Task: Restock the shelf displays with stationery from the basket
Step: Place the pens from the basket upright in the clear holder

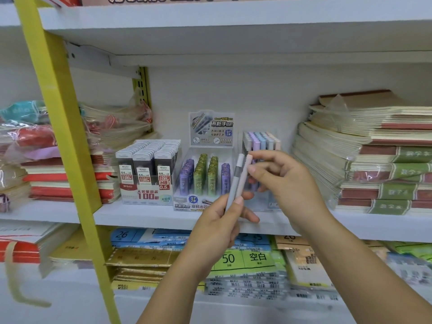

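My left hand (221,222) grips grey pen (235,181), pink pen (243,183) upright; right hand (287,181) pinches pink top (display box (261,140) behind)

A stationery shop: white retail shelves (145,215) carry printed display boxes (147,176) of pencil leads just left of the left grip (217,228), wrapped notebook stacks (374,160) right of the right grip (287,181), and packaged paper pads (245,258) below both.
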